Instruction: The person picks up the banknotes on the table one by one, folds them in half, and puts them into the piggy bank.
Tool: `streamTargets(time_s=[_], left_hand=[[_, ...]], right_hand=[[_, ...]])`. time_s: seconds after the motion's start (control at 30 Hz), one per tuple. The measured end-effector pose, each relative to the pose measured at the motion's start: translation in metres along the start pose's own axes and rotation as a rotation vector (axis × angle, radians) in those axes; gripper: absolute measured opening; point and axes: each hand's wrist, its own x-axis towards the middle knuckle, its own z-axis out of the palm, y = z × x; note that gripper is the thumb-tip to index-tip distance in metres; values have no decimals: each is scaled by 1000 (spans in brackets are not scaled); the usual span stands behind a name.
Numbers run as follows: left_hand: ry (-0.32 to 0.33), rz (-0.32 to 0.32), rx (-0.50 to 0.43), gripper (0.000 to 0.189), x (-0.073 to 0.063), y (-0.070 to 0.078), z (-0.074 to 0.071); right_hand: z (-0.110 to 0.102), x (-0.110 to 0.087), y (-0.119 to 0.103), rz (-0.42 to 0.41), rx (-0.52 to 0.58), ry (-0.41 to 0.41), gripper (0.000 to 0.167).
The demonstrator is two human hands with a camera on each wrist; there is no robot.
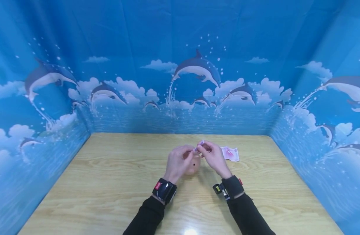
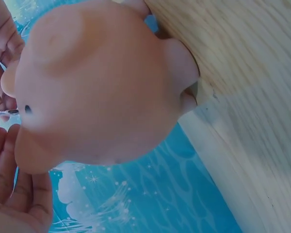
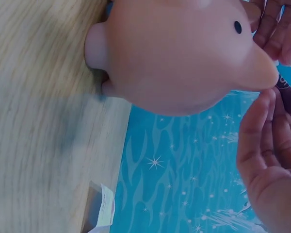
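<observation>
A pink piggy bank (image 1: 194, 167) stands on the table under both hands, its snout and eye facing the left wrist camera (image 2: 102, 92). Just above its top, a small folded banknote (image 1: 201, 143) is pinched between the fingertips of the right hand (image 1: 213, 155). At the note's lower end the left hand (image 1: 177, 160) also pinches with thumb and finger. From the right wrist view, a dark strip of the note (image 3: 287, 92) shows between the fingers, behind the pig's ear. The pig's slot is hidden from every view.
Another pink banknote (image 1: 232, 154), creased, lies on the wooden table (image 1: 118, 176) right of the right hand. A blue curtain with dolphins (image 1: 139, 107) walls the table at the back and both sides.
</observation>
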Motion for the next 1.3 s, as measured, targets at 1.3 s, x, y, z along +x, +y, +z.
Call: streamTargets(time_s=[1.3], left_hand=[[-99,-145,90,31,-4,-14,2]], right_hand=[[20,19,1,-124,-216,-6,19]])
